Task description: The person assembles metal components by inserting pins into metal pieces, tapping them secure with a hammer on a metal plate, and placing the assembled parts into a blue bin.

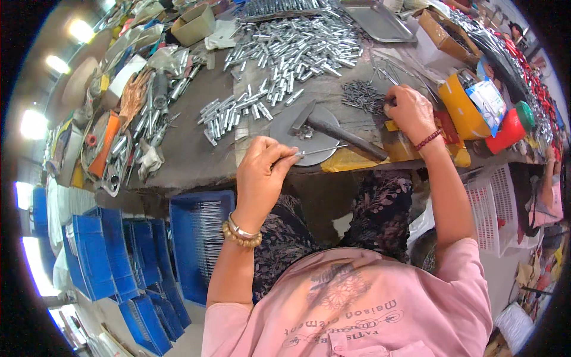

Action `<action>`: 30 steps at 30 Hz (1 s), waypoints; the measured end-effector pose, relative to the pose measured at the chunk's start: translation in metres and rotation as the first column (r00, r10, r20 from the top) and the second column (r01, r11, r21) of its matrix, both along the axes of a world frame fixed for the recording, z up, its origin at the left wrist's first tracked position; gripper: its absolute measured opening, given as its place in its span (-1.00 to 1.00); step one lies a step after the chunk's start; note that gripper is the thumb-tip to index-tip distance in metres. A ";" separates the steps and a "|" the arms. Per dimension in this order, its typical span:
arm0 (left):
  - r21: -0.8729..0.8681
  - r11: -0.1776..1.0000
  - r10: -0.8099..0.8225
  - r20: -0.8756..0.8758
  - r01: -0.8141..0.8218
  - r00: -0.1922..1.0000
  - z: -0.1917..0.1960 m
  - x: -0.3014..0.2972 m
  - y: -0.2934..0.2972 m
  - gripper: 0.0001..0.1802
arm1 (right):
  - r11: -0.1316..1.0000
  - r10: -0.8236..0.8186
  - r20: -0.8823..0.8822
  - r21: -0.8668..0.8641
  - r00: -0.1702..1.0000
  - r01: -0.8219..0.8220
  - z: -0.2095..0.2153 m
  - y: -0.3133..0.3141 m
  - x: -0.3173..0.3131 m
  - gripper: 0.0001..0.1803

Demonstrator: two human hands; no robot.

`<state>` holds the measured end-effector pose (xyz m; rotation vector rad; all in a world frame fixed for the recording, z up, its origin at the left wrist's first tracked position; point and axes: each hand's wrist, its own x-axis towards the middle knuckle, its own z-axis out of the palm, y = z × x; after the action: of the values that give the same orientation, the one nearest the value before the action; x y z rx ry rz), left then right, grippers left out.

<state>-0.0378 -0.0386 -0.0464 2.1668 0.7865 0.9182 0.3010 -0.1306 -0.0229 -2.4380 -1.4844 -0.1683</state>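
Note:
My left hand (263, 172) pinches a thin metal rod (324, 150) between thumb and fingertips, its free end pointing right over a round grey plate (279, 126). A hammer (348, 138) lies on this plate, head at the far left and dark handle slanting toward the near right. My right hand (411, 113) is at the right edge of a pile of small dark metal pins (361, 96). Its fingers are curled together, and whatever they hold is hidden. Beyond the plate spreads a large heap of short silvery metal tubes (297, 50), with a smaller group nearer left.
A yellow container (461, 107) and a red bottle with a green cap (511, 128) stand right of my right hand. Tools and an orange-handled item (104, 143) crowd the left. Below the table edge is a blue crate (184, 250) of thin rods. A metal tray (377, 21) lies far back.

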 end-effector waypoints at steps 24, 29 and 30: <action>0.069 0.998 0.017 -0.038 -0.014 0.999 0.000 -0.003 0.002 -0.87 | 0.791 0.608 -0.304 0.308 0.733 -0.529 0.012 0.011 -0.138 -0.72; 0.073 0.997 0.020 -0.024 -0.018 1.000 -0.001 -0.001 0.002 -0.87 | 0.787 0.610 -0.264 0.312 0.748 -0.532 0.014 0.008 -0.131 -0.74; 0.064 0.998 0.016 -0.024 -0.014 1.000 -0.001 -0.001 0.002 -0.87 | 0.801 0.577 -0.233 0.346 0.783 -0.488 0.017 0.008 -0.124 -0.76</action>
<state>-0.0392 -0.0368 -0.0475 2.2345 0.7961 0.9374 0.1768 -0.1226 -0.0061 -1.6426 -1.7894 0.1460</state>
